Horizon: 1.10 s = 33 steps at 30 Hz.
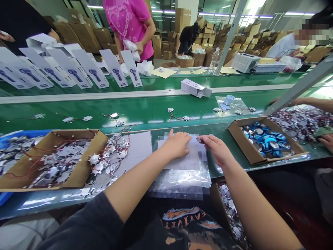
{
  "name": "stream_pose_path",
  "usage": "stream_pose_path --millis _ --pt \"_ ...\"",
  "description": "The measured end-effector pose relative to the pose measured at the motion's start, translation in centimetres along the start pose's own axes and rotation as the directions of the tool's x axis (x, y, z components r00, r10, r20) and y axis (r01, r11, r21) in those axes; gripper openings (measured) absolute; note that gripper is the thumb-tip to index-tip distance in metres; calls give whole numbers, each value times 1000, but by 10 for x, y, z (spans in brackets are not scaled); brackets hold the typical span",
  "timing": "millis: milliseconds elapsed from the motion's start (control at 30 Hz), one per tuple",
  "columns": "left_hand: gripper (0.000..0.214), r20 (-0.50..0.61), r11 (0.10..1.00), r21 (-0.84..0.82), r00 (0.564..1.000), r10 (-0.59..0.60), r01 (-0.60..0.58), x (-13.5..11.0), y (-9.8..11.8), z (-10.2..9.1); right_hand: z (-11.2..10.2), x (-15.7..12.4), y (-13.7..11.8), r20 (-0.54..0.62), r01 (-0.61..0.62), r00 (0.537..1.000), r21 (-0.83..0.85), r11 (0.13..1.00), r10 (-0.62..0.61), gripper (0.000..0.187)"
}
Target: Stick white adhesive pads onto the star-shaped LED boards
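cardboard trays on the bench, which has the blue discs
The tray to the right of the right hand holds blue and silver discs; the left tray holds white star-shaped boards with red wires.

Bright, even light falls from the ceiling strip lights (pixel 293 13) and pale windows at the far end, leaving only soft shadows. Glare streaks along the green conveyor belt (pixel 145 111) and flares on the clear plastic sheets (pixel 179 180). Wide-angle distortion bends the frame's edges, while the distant cardboard cartons (pixel 223 45) look slightly soft and out of focus.
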<state>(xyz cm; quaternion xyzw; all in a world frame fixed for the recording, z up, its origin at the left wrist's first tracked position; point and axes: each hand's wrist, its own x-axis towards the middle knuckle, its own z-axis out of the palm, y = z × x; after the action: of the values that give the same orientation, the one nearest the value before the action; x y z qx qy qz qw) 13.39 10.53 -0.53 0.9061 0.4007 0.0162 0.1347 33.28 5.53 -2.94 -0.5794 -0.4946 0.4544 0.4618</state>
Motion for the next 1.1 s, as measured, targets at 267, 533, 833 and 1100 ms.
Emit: stream_pose_path --millis 267,533,833,1100 --pt "40 -214 988 -123 970 -115 90 -130 -13 -16 11 -44 -27 369 -285 921 424 860 123 43" --pt "29 -501 870 -141 723 -475 473 -242 -65 -7 64 -67 -28 512 -371 844 341 864 160 48" --pt "17 -340 816 40 775 -532 577 -182 -113 -8 116 -73 -35 459 -145 888 223 964 27 44" --pt "46 -487 694 -661 540 -686 285 -198 -123 -24 110 -78 -61 282 348 919 -260 901 -274 29"
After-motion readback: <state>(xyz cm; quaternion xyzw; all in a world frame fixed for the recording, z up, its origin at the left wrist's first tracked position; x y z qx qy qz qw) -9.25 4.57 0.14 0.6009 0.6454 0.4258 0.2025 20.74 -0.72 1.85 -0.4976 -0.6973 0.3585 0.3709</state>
